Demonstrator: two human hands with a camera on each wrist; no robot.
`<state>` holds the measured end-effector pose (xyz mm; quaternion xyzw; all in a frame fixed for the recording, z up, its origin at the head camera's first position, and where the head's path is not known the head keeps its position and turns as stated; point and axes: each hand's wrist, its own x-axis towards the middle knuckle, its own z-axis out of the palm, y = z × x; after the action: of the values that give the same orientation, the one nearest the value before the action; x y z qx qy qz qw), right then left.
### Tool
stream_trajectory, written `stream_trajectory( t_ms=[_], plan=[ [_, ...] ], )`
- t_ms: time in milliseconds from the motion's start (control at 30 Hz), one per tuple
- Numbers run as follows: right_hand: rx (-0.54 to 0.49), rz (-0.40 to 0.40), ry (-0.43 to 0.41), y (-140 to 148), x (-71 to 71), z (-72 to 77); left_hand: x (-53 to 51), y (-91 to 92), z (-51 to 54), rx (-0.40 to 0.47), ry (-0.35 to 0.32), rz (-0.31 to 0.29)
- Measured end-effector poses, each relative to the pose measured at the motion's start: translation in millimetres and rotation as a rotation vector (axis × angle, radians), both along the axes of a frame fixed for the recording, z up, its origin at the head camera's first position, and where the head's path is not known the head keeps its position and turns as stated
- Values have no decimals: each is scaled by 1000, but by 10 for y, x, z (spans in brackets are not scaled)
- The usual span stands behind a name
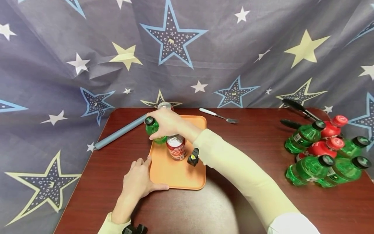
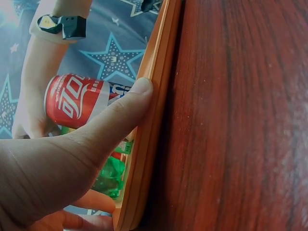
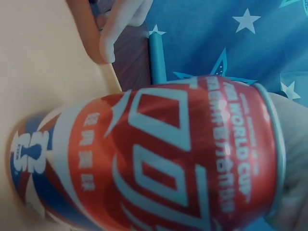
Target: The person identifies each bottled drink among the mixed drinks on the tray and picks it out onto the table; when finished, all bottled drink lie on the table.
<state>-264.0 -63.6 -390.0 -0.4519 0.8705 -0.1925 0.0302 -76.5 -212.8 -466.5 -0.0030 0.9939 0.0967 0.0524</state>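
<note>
An orange tray (image 1: pixel 178 177) lies on the table. My left hand (image 1: pixel 137 177) grips its near left corner, thumb along the near rim and fingers at the left side. At the tray's left side, my right hand (image 1: pixel 165 123) holds a green soda bottle (image 1: pixel 151 127) with a black cap, upright or nearly so. Just nearer than that hand stands a red Coca-Cola can (image 1: pixel 176 149), which fills much of the right wrist view. Behind the right hand shows the top of another can (image 1: pixel 164 105), its body mostly covered. Whether the bottle touches the tray is unclear.
Several green bottles (image 1: pixel 309 170) and two red-capped bottles (image 1: pixel 324 148) crowd the table's right side, with black-ended utensils (image 1: pixel 292 105) behind them. A white-handled fork (image 1: pixel 217 115) lies beyond the tray. A blue-grey rod (image 1: pixel 119 132) lies at left. Star-patterned cloth (image 1: pixel 187 78) hangs behind.
</note>
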Motion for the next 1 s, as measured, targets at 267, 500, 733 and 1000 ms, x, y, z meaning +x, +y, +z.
stream_trajectory(
  t_ms=[267, 500, 733, 1000],
  plan=[
    [-152, -35, -2, 121, 7, 238, 7, -2, 21, 4, -1, -4],
    [-257, -69, -24, 348, 18, 524, 12, -13, -2, 9, 17, -8],
    [-313, -84, -2, 620, 60, 820, 9, -20, 1, 21, 5, -2],
    [-319, -115, 61, 1033, 116, 1134, -1, -6, -7, 16, 31, -17]
  ],
)
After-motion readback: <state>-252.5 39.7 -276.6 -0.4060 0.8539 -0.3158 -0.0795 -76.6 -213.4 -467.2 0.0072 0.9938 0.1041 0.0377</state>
